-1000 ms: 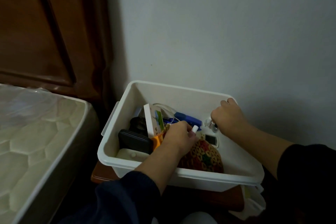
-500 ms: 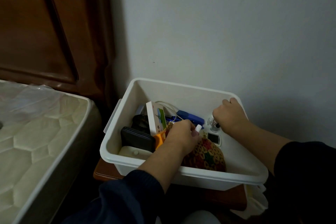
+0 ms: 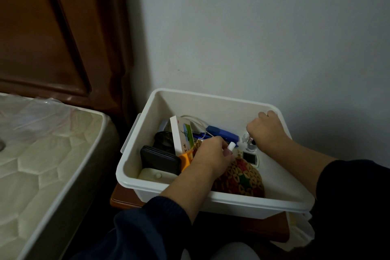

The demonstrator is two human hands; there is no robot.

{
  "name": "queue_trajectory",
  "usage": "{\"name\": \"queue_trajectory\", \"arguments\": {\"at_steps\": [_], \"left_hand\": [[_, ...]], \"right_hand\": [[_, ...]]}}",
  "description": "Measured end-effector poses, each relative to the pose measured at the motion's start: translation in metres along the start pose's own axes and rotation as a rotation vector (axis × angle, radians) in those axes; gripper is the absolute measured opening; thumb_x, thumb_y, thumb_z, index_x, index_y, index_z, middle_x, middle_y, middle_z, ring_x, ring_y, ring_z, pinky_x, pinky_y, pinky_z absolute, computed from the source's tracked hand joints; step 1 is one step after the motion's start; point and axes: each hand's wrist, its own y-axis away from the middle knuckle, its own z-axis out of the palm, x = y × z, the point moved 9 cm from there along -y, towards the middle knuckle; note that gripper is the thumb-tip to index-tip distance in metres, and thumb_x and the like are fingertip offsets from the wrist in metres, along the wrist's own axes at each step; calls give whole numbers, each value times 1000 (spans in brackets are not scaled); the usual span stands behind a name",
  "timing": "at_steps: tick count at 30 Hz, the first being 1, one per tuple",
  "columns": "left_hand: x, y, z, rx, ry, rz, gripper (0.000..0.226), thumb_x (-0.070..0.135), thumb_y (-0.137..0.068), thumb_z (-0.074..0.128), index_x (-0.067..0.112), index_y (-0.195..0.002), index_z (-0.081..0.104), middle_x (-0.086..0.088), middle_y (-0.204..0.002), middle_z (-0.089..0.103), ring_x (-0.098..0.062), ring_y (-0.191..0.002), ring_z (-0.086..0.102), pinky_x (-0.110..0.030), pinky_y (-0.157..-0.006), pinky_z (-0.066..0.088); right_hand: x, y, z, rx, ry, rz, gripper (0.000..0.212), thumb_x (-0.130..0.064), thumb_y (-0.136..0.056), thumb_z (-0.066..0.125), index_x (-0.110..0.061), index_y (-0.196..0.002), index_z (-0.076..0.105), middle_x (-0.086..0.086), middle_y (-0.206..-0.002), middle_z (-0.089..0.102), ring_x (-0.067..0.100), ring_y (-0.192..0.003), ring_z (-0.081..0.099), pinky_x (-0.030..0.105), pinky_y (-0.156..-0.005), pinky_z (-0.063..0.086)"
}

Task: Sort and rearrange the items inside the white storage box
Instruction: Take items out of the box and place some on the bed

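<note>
Gripping small items, left hand (image 3: 212, 154) and right hand (image 3: 267, 131) crowd the box (image 3: 152, 107).

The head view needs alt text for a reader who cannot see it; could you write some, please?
Both hands reach into a white storage box of mixed items: the left hand holds a small white tube, the right hand grips a small bottle. A mattress lies left.

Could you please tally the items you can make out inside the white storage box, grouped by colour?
White or cream: 4 (upright carton, cable, small tube, flat case)
Black: 2 (wallet-like case, dark item behind it)
Blue: 1 (tool)
Orange: 1
Patterned red pouch: 1
Clear small bottles: 2
Small screen device: 1
Total: 12
</note>
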Motion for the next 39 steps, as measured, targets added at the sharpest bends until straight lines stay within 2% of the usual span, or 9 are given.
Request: {"name": "queue_trajectory", "arguments": {"at_steps": [6, 13, 18, 24, 27, 30, 32, 34, 39], "left_hand": [[0, 1, 0, -5, 1, -8, 32, 28, -103, 65, 16, -132, 63, -4, -127, 66, -18, -114, 61, -33, -97, 51], [1, 2, -1, -9, -13, -9, 33, 27, -104, 63, 16, -135, 62, -5, -129, 66, -19, -115, 61, -34, -99, 52], [0, 2, -1, -6, -12, -14, 32, 27, -103, 64, 16, -133, 63, -4, -128, 66, -19, -115, 61, -35, -100, 52], [-1, 1, -1, -5, 6, -45, 30, 27, -106, 61, 17, -134, 63, -5, -128, 67, -20, -115, 63, -41, -104, 54], [-3, 2, -3, 15, 42, -58, 33, 27, -107, 57, 17, -139, 59, -6, -131, 66, -21, -117, 63, -42, -105, 54], [-5, 2, -6, 49, 99, -72, 43, 29, -108, 56, 18, -149, 48, -7, -132, 65, -22, -121, 61, -43, -107, 52], [-4, 2, -8, 72, 105, -64, 44, 29, -108, 56, 18, -149, 45, -7, -128, 66, -22, -119, 62, -42, -105, 52], [-1, 3, -11, 96, 96, -36, 44, 29, -108, 56, 17, -148, 45, -6, -123, 68, -22, -115, 63, -41, -101, 53], [8, 7, -12, 103, 144, 31, 54, 28, -105, 61, 17, -155, 42, 1, -121, 68, -17, -117, 62, -37, -105, 52]], "right_hand": [[1, -3, 2, -10, -19, -11, 13, -33, -91, 73, -25, -100, 67, -3, -96, 65, 20, -103, 59, 35, -92, 38], [-2, -4, 4, 24, -18, -24, 16, -32, -89, 74, -21, -99, 67, 0, -103, 70, 23, -106, 59, 36, -92, 40], [-4, -5, 5, 22, -24, -16, 27, -34, -86, 76, -25, -84, 51, -1, -100, 68, 22, -103, 59, 36, -90, 40], [0, -5, 2, 28, -78, -14, 22, -34, -88, 76, -23, -106, 70, -1, -110, 68, 23, -107, 60, 35, -92, 41], [9, -1, -5, 93, -436, 22, 22, -28, -94, 70, -27, -116, 74, -3, -115, 71, 18, -103, 64, 32, -92, 50], [17, 12, -18, 161, -1147, 37, 15, -22, -96, 69, -26, -105, 80, -10, -99, 76, 5, -87, 71, 33, -87, 62], [12, 21, -21, 71, -1390, -16, 10, -29, -94, 75, -26, -101, 81, -8, -89, 79, 5, -79, 75, 39, -82, 65], [1, 29, -23, -72, -1505, -93, 15, -35, -89, 81, -27, -102, 80, -5, -89, 81, 10, -79, 78, 43, -78, 65], [-5, 40, -33, -87, -1538, -165, 24, -25, -79, 93, -22, -100, 81, -2, -87, 81, 12, -80, 79, 17, -65, 57]]}}
